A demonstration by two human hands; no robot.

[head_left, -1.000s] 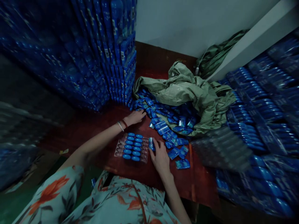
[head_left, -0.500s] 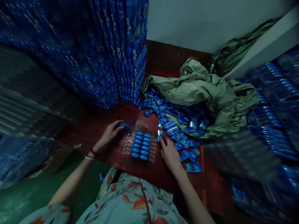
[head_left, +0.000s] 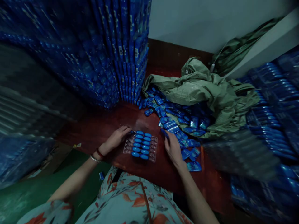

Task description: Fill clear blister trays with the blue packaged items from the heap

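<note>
The clear plastic blister tray [head_left: 140, 146], half filled with small blue oval pieces, lies on the dark red wooden table [head_left: 102, 127] between both hands. The left hand [head_left: 116, 137] pinches one blue piece at the tray's far-left corner; the right hand [head_left: 173, 147] grips another. The pieces look light, hard and slick, best pinched at their sides.

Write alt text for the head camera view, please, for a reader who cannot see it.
A person's left hand touches the far left corner of a clear blister tray partly filled with blue capsule-shaped pieces, while the right hand lifts another blue piece beside it. The tray lies on a dark red table, near loose blue pieces spilling from a green sack.
</note>
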